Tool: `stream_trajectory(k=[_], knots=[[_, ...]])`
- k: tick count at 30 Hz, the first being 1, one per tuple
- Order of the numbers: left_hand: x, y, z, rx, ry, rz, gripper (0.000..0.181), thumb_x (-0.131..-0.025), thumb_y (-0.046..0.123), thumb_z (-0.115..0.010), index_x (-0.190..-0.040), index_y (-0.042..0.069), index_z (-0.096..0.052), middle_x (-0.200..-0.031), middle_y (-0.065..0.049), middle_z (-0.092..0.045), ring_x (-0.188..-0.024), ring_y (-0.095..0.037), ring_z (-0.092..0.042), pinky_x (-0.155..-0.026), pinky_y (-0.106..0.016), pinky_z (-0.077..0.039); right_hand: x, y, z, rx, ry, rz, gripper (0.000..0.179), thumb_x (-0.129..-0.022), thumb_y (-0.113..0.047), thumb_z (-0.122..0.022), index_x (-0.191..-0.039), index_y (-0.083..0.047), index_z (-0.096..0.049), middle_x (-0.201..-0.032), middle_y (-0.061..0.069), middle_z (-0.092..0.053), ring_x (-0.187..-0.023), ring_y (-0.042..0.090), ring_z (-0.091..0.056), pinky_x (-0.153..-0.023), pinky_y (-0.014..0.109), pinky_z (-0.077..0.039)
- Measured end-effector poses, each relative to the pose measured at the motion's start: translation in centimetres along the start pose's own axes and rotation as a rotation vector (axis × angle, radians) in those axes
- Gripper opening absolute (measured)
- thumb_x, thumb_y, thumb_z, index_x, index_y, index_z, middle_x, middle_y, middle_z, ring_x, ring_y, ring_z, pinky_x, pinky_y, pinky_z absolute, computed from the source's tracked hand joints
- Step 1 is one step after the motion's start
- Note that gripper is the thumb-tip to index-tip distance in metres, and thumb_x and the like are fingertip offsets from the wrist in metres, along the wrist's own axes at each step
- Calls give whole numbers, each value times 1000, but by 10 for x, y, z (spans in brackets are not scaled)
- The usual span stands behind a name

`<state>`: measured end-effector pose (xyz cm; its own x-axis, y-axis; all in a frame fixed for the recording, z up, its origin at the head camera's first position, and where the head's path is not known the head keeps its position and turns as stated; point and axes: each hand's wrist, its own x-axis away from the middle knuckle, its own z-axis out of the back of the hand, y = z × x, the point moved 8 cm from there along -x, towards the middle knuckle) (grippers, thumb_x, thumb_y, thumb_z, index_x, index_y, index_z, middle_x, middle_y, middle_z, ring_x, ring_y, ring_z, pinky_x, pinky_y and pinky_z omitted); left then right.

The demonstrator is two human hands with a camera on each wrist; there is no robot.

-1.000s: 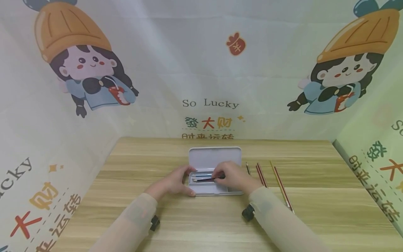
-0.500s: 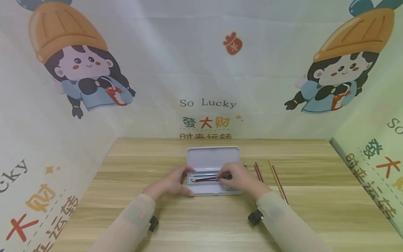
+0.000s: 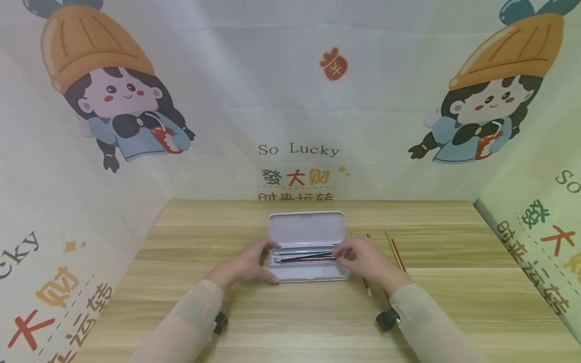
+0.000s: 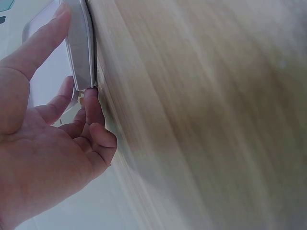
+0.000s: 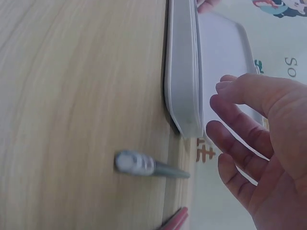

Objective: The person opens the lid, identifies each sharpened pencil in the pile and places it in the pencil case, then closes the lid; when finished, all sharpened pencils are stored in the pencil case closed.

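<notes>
An open white pencil case [image 3: 306,228] stands on the table, its lid raised at the back. Several pencils lie lengthwise in its rear compartment, among them a dark pencil [image 3: 303,257] on top. My left hand [image 3: 249,259] holds the left end of the case, thumb at the front rim and fingers at the back. Over the right end hovers my right hand [image 3: 363,258], its fingertips close to the dark pencil's end. In the right wrist view the fingers [image 5: 240,148] are loosely bent, with no pencil visible between them.
Right of the case lie a pencil with a pale end [image 3: 368,290], a yellow pencil [image 3: 389,242] and a red pencil [image 3: 397,252], partly hidden by the right arm. A printed cloth [image 3: 222,126] hangs behind and beside the wooden table [image 3: 218,217].
My right hand has slid rightward along the dark pencil to the case's right end, and its fingers have loosened. The dark pencil now lies among the others. My left hand stays on the case.
</notes>
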<state>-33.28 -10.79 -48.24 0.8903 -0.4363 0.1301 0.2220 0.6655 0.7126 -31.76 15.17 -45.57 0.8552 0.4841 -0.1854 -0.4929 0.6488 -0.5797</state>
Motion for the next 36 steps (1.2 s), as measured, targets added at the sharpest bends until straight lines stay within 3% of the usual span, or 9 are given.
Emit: stream_trajectory(k=[7, 10, 14, 22, 36], knots=[[0, -1, -1, -1, 7, 14, 82, -65, 16, -97, -136, 6, -57, -134, -16, -61, -132, -37, -53, -120, -55, -37, 5, 13, 7, -33, 11, -36, 15, -89, -4, -74, -102, -10, -78, -99, 2, -76, -85, 9, -63, -79, 33, -58], [-1, -2, -1, -8, 4, 12, 83, -65, 17, -97, -136, 6, -57, -134, -16, -61, -132, -37, -53, -120, -55, -37, 8, 20, 10, -26, 24, -92, 17, -88, -5, -75, -104, -10, -78, -97, 1, -75, -85, 11, -64, -78, 33, -58], [-2, -4, -2, -2, 1, 10, 83, -66, 18, -97, -137, 7, -56, -134, -15, -61, -133, -36, -53, -121, -54, -37, 11, 28, 16, -1, 44, -159, 17, -88, -8, -75, -106, -10, -78, -93, 0, -74, -84, 13, -64, -76, 32, -57], [-2, -3, 1, -8, 1, 17, 84, -66, 18, -97, -138, 6, -56, -135, -16, -61, -132, -36, -53, -119, -55, -39, 13, 37, 21, 89, 63, -175, 16, -86, -6, -78, -102, -7, -77, -93, 5, -74, -85, 17, -67, -79, 40, -60], [-3, -3, -1, -13, 0, 5, 84, -66, 18, -97, -138, 5, -55, -133, -15, -61, -130, -35, -54, -118, -54, -41, 14, 44, 17, 172, 3, -290, 23, -82, -12, -83, -102, -4, -74, -85, 5, -73, -81, 20, -68, -80, 44, -60]])
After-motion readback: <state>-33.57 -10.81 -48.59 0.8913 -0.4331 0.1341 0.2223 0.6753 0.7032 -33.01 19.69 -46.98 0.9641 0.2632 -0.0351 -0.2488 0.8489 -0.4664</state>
